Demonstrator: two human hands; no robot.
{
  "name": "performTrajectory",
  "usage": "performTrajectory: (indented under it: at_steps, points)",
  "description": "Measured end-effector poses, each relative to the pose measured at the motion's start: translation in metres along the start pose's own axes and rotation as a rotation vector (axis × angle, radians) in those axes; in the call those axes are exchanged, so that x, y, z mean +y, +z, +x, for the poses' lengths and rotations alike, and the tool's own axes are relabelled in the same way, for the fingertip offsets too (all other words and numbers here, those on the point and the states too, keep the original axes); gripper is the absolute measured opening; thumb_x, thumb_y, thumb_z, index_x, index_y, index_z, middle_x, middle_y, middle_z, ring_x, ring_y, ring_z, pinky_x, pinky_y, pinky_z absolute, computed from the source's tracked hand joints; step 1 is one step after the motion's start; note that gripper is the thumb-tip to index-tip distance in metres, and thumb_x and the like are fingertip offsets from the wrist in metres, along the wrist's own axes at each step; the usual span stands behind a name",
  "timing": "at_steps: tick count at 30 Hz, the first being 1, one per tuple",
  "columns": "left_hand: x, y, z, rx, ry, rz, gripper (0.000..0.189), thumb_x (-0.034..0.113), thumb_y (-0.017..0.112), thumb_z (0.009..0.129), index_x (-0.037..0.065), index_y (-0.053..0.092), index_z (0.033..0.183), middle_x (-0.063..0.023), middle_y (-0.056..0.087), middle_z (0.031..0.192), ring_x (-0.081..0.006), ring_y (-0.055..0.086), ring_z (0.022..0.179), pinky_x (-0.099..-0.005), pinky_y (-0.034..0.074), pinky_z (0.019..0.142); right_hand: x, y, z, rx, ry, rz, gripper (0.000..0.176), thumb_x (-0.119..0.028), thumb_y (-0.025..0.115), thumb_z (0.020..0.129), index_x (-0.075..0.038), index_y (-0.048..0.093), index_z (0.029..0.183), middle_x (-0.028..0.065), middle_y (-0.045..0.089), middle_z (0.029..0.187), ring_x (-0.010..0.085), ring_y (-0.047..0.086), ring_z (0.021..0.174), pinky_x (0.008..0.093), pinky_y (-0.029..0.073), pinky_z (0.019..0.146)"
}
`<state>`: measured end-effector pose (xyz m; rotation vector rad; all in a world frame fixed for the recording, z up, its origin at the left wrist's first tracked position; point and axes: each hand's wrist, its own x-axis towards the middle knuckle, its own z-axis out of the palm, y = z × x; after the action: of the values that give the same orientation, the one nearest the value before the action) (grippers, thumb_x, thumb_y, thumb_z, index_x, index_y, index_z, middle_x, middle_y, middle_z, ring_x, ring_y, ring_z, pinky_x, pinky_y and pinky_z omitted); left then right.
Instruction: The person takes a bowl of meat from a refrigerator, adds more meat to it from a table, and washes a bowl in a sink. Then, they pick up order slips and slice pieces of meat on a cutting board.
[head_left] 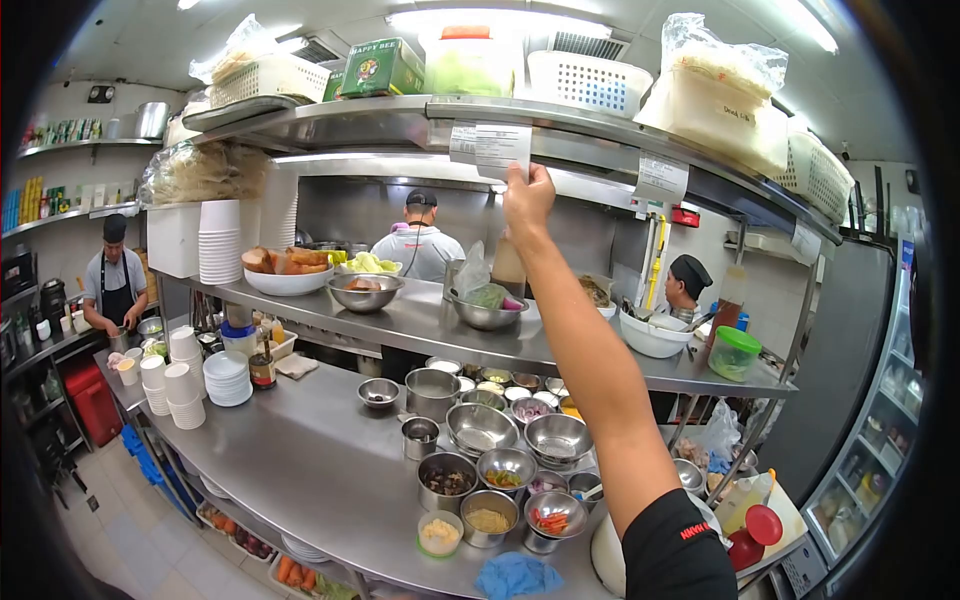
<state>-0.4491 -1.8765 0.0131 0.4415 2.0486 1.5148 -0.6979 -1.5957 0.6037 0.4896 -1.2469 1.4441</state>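
Pinching a paper slip (503, 148) near its lower right corner, your right hand (530, 195) grasps it between thumb and fingers. The slip extends up and left from your grip, along the front edge of the upper shelf (590, 127), beside a second slip (463, 140) on its left. Your arm (590, 360) stretches almost straight up from the lower right, passing in front of the middle shelf (400, 322).
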Motion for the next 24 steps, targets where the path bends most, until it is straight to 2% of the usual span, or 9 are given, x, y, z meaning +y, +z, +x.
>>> performTrajectory:
  at_steps: [6,9,10,11,13,15,16,21,24]
  points:
    - [0.277,-0.109,0.004,0.556,0.685,0.405,0.034,0.021,0.064,0.087,0.001,0.062,0.115,-0.0158,0.066,0.107,-0.0186,0.063,0.093,-0.0303,0.050,0.076,0.008,-0.031,-0.025,-0.038,0.021,0.138,0.013,-0.012,0.058,0.091,0.000,0.055,0.094,0.0026,0.059,0.076,0.0063,0.048,0.061,0.0242,0.039,0.054]
    - [0.416,-0.173,0.063,0.747,1.309,0.560,0.033,0.018,0.061,0.089,-0.003,0.061,0.114,-0.0161,0.065,0.108,-0.0194,0.061,0.101,-0.0301,0.049,0.085,0.016,-0.046,-0.025,-0.087,-0.044,-0.011,0.011,-0.011,0.058,0.092,-0.002,0.055,0.096,0.0000,0.058,0.073,0.0040,0.045,0.056,0.0212,0.036,0.049]
    - [0.466,-0.173,0.062,0.684,1.050,0.278,0.037,0.018,0.062,0.089,-0.003,0.058,0.119,-0.0165,0.063,0.113,-0.0190,0.059,0.106,-0.0302,0.047,0.089,0.010,-0.048,-0.029,-0.097,-0.041,0.011,0.011,-0.011,0.058,0.092,-0.002,0.055,0.097,0.0007,0.059,0.074,0.0041,0.046,0.057,0.0211,0.037,0.050]
    - [0.504,-0.187,0.089,0.577,1.278,0.103,0.045,0.019,0.063,0.089,-0.005,0.051,0.125,-0.0172,0.061,0.117,-0.0183,0.058,0.107,-0.0294,0.047,0.090,0.004,-0.051,-0.033,-0.107,-0.035,0.032,0.012,-0.011,0.058,0.092,-0.001,0.055,0.097,0.0013,0.060,0.075,0.0042,0.047,0.058,0.0211,0.038,0.051]
    - [0.571,-0.182,0.094,0.557,1.119,-0.070,0.058,0.024,0.064,0.088,-0.008,0.041,0.131,-0.0204,0.053,0.127,-0.0229,0.055,0.111,-0.0310,0.048,0.088,-0.007,-0.061,-0.037,-0.121,-0.043,-0.033,0.013,-0.009,0.058,0.090,0.001,0.054,0.097,0.0055,0.062,0.082,0.0078,0.052,0.066,0.0238,0.042,0.059]
    - [0.613,-0.179,0.118,0.620,1.046,-0.186,0.073,0.039,0.070,0.082,-0.008,0.040,0.131,-0.0203,0.052,0.125,-0.0223,0.053,0.100,-0.0358,0.047,0.065,-0.013,-0.071,-0.040,-0.129,-0.047,-0.108,0.014,-0.007,0.058,0.089,0.003,0.054,0.098,0.0097,0.063,0.088,0.0113,0.058,0.074,0.0265,0.046,0.066]
    - [0.630,-0.176,0.126,0.670,0.912,-0.213,0.076,0.044,0.068,0.083,-0.007,0.041,0.132,-0.0128,0.057,0.118,-0.0207,0.051,0.108,-0.0339,0.042,0.082,-0.014,-0.073,-0.039,-0.137,-0.109,-0.078,0.015,-0.004,0.058,0.088,0.003,0.053,0.101,0.0089,0.063,0.090,0.0111,0.058,0.077,0.0254,0.047,0.067]
    - [0.638,-0.154,0.144,0.544,0.907,-0.312,0.043,0.031,0.073,0.082,0.007,0.056,0.113,-0.0023,0.061,0.092,-0.0098,0.054,0.080,-0.0301,0.041,0.070,-0.022,-0.101,-0.029,-0.210,-0.378,-0.298,0.025,0.002,0.058,0.085,0.003,0.053,0.110,0.0091,0.063,0.099,0.0123,0.060,0.085,0.0250,0.048,0.076]
    - [0.614,-0.133,0.148,0.270,0.933,-0.536,0.021,0.024,0.068,0.085,0.010,0.058,0.096,0.0013,0.060,0.083,-0.0064,0.051,0.072,-0.0213,0.037,0.057,-0.043,-0.112,-0.037,-0.225,-0.182,-0.382,0.020,-0.010,0.060,0.088,0.003,0.060,0.104,0.0042,0.064,0.094,0.0079,0.057,0.083,0.0224,0.045,0.076]
